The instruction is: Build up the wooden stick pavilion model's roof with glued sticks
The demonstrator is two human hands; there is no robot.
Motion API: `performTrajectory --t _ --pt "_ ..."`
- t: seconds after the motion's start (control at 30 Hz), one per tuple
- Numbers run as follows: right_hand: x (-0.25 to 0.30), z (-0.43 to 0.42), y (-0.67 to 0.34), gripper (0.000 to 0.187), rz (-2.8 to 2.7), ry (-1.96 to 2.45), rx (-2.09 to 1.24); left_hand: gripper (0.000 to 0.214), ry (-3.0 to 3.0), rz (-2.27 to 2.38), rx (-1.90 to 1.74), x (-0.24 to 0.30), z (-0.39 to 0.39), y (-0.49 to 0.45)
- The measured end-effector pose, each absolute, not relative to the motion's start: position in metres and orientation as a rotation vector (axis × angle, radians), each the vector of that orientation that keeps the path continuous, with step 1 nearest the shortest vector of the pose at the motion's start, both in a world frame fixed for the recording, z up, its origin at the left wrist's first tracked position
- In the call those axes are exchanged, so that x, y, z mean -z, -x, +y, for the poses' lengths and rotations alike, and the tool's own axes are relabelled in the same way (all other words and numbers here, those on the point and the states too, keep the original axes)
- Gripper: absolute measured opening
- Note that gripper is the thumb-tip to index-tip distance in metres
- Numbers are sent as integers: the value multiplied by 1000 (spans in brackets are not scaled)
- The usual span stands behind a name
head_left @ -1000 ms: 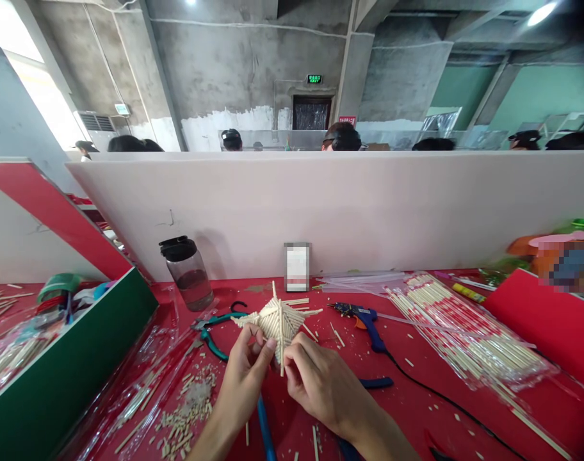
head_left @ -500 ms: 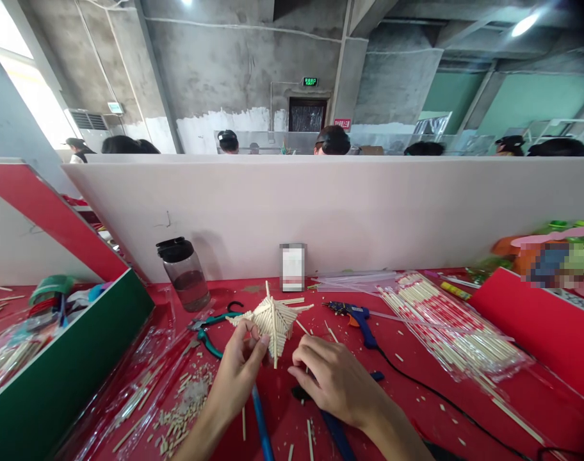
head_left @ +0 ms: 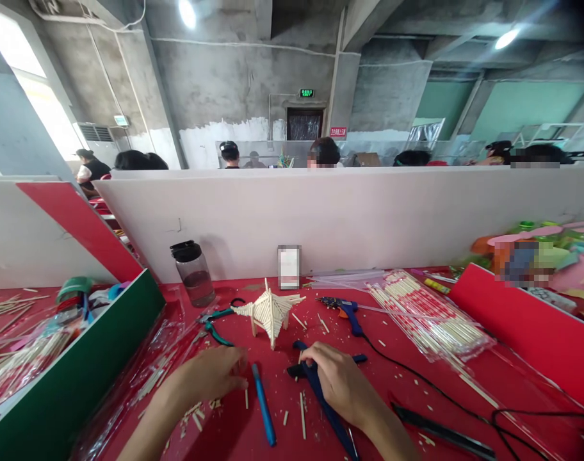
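A star-shaped structure of thin wooden sticks (head_left: 270, 312) stands on the red table on short stick legs, with neither hand on it. My left hand (head_left: 210, 374) is in front of it to the left, thumb and fingers apart and nothing between them. A blue pen-like tool (head_left: 263, 403) lies just right of that hand. My right hand (head_left: 340, 381) is over a long dark blue tool (head_left: 316, 387), its fingers bent and closed together. What they hold, if anything, is hidden. A short black and blue tool (head_left: 299, 370) lies partly beneath it.
Teal-handled pliers (head_left: 218, 333) and a bottle (head_left: 193, 275) are at left. A blue glue gun (head_left: 349, 314) lies right, its cord trailing past bundled sticks (head_left: 431, 314). A green panel (head_left: 81, 358) and red box wall (head_left: 527, 333) flank the table; stick scraps are scattered.
My left hand has let go of the stick structure and drawn back toward me and left. The structure now stands by itself. My right hand stays near the dark blue tool; the view has shifted.
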State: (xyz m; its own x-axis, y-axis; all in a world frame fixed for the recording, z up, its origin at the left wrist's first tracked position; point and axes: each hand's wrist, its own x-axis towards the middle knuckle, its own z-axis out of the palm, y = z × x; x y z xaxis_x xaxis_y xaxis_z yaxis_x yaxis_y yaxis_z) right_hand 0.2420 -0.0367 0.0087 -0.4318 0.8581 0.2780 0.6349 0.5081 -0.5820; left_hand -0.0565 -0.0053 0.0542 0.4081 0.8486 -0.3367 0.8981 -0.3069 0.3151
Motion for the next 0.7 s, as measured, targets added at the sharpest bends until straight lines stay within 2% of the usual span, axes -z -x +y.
performTrajectory --t 0.1,0.3,0.53,0.7 --pt "-2 -37 -246 34 -2170 1216 -507 25 -2246 1593 131 -42 -13 46" --pt "4 -36 -251 31 -2192 1171 -415 13 -2244 1803 44 -26 -28 29" --pt "-1 -42 -245 32 -2234 1104 -332 32 -2161 2079 -9 -9 -44 11" --pt "-1 -45 -241 31 -2262 1075 -302 31 -2106 2140 -75 -3 -47 3"
